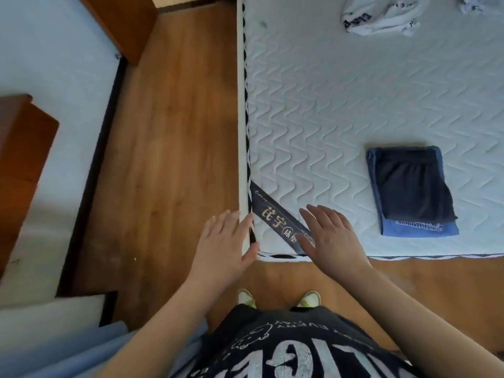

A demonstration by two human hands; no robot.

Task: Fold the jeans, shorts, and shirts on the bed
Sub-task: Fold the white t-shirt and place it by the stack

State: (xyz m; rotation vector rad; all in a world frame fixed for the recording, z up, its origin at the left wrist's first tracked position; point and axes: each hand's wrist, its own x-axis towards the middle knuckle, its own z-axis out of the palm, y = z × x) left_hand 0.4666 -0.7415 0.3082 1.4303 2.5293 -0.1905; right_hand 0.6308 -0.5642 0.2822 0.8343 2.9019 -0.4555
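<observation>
I see both hands flat and empty over the bed's [313,110] near corner, left hand [223,245] at the edge, right hand [331,237] on the mattress. The folded pile [409,190] lies right of them, apart; a white shirt [381,16] sits far off.

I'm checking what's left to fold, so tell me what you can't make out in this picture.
- White garment, head view: cut off by the top edge; type unclear.
- Second white item, head view: top right corner cuts off most of it.
- Folded stack, head view: dark piece covers the blue one; its print is too small to read.
- Jeans: none identifiable in view.
</observation>
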